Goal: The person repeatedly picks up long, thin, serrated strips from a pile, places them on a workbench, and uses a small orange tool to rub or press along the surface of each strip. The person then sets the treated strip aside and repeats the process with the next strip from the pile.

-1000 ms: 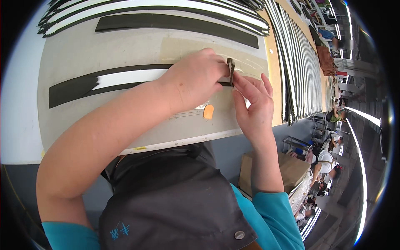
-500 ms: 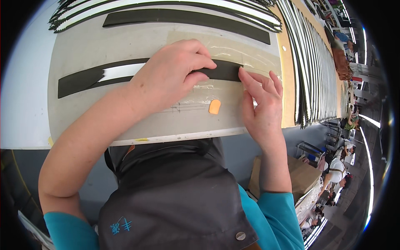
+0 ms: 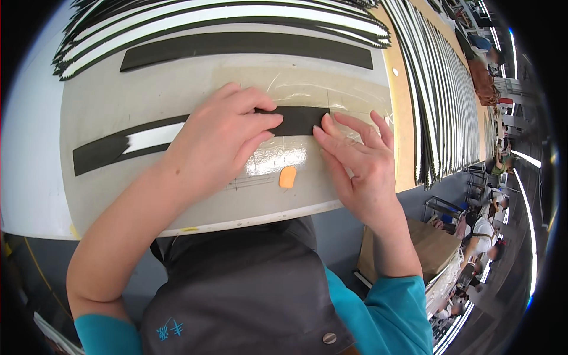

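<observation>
Head cam: I'm seeing the black strip point(image 3: 303, 122) lying across the grey mat point(image 3: 177, 84), its white band showing left of the hands. L hand point(image 3: 218, 137) is bending its fingers over the strip near its R end; can't tell if it's gripping or just pressing. R hand point(image 3: 368, 161) is touching that end w/ fingertips, outer fingers spreading; can't tell if it's pinching. An orange piece point(image 3: 287, 177) is lying btwn strip & near edge. A 2nd strip point(image 3: 248, 45) is lying farther off, beside stacked b/w strips point(image 3: 225, 19).
</observation>
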